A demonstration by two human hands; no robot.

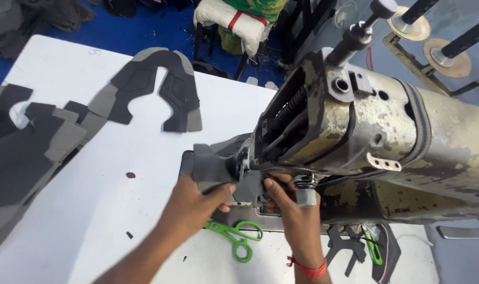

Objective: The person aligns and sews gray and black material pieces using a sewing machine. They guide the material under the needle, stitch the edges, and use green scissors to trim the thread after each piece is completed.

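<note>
Worn cream-painted industrial sewing machine [376, 126], needle end at nine o'clock. The dark grey cut fabric shoe-upper piece [213, 165] lies beneath it, long axis nine-to-three. Left hand [192, 202] pinches its left edge; right hand [292, 208] presses just right, fingers curled. Green-handled scissors [237, 236] at six o'clock.

2 bare forearms, sleeveless here (a red thread band [309, 270] circles 1 wrist).
</note>
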